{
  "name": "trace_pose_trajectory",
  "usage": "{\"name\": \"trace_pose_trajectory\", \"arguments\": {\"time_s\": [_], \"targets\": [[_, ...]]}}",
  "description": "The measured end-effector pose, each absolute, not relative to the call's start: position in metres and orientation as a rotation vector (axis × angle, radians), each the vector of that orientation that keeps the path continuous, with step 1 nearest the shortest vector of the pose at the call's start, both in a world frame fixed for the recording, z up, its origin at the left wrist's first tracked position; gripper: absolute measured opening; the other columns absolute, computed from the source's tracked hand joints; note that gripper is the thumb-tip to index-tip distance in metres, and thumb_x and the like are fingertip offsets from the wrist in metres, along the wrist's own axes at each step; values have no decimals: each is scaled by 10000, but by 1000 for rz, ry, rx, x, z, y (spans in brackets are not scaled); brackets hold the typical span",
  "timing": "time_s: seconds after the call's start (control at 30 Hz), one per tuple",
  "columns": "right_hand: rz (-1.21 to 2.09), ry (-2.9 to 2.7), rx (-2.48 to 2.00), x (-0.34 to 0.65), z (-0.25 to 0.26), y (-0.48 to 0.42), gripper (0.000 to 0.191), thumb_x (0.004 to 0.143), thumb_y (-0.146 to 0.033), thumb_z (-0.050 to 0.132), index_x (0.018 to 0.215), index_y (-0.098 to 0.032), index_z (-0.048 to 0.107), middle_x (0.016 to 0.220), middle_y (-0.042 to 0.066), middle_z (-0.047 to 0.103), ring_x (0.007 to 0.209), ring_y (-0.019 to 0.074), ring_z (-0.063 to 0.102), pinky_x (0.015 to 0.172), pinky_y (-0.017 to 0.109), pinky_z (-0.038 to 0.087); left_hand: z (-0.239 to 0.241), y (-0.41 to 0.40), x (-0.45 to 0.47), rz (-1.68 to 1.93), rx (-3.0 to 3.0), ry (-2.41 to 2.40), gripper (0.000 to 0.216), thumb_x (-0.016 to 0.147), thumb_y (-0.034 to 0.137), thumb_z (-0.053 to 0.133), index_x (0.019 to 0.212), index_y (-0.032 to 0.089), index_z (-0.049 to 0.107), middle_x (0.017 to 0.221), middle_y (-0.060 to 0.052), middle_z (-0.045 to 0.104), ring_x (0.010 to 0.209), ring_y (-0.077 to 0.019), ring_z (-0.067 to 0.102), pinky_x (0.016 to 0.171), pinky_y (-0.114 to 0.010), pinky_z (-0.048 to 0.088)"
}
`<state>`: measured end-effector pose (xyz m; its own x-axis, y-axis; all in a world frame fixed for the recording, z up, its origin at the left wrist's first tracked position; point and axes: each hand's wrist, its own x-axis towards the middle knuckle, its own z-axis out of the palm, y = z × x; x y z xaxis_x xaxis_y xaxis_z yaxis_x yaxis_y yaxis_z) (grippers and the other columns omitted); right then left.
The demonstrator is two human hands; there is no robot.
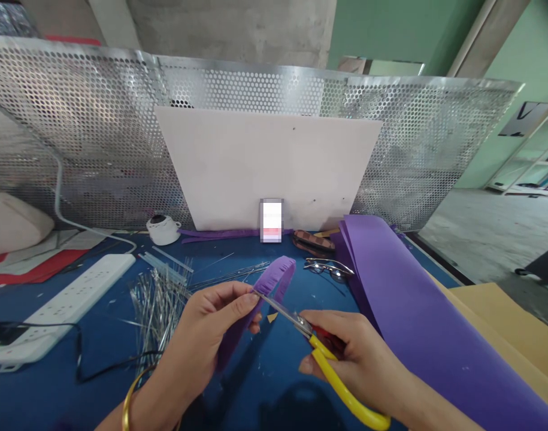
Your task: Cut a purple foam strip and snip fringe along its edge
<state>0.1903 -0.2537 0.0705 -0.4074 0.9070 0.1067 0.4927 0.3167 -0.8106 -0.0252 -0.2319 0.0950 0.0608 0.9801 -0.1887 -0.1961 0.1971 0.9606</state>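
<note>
Looking down through the head view: blue table (312, 296), smooth, slightly scuffed, backed by a silver perforated metal panel (98, 129) with small round holes. Flat white board (274, 158) leans on the panel, a few dark specks on it. Room behind: rough grey concrete wall (238, 33), green wall (403, 33) to the right, grey floor (466, 209) beyond the table edge.

Purple strip (274, 276) is mid-table, held up in front of the person: crinkled, looped at the top, tail running down behind the left hand (213, 329). That hand is closed on it, thumb against fingers. Right hand (352, 347) grips the scissors (304, 326): metal blades, yellow plastic handle, some red near the fingers. Blade tips are at the strip, right by the left thumb; can't tell if they touch it.

Right side: smooth purple sheets (412, 311), big and curved over, on top of tan paper (511, 317). Glasses (331, 269) with thin frames sit just beside the purple sheets, soft checked pouch (313, 242) behind them.

Left side: shiny thin wires (159, 305) in a loose bundle, translucent sticks (166, 267) near them, long white power strip (62, 305), small rounded white cup (164, 231).
</note>
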Motion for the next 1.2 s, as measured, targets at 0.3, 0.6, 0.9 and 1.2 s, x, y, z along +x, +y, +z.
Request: {"name": "trace_pose_trajectory", "arguments": {"time_s": [0.3, 0.6, 0.9, 1.2], "targets": [[1265, -1895, -1084, 194, 61, -247, 315, 795, -466, 721, 814, -157, 664, 653, -64, 353, 607, 110, 256, 519, 225, 270, 94, -228, -24, 1072, 879, 1073, 175, 653, 312, 823, 625, 171, 722, 578, -2, 679, 519, -103, 576, 530, -176, 464], [1024, -2010, -1227, 188, 74, -250, 242, 790, -397, 733, 781, -172, 645, 686, -30, 515, 604, 122, 369, 578, 232, 354, 95, -233, -25, 1118, 1094, 1200, 153, 724, 341, 764, 663, 202, 745, 564, -4, 672, 552, -145, 563, 553, -222, 434], [993, -2013, -1242, 189, 70, -251, 190, 761, -324, 769, 821, -183, 656, 663, -54, 457, 598, 119, 366, 545, 235, 303, 96, -233, -25, 1100, 1044, 1193, 178, 702, 346, 773, 623, 196, 721, 523, 10, 642, 504, -109, 521, 505, -185, 394], [960, -2023, -1254, 188, 70, -252, 195, 784, -321, 744, 914, -188, 688, 653, -53, 440, 592, 119, 362, 534, 228, 289, 92, -232, -25, 1122, 1017, 1180, 181, 681, 347, 797, 633, 190, 721, 520, 13, 646, 507, -108, 535, 508, -176, 409]]}}
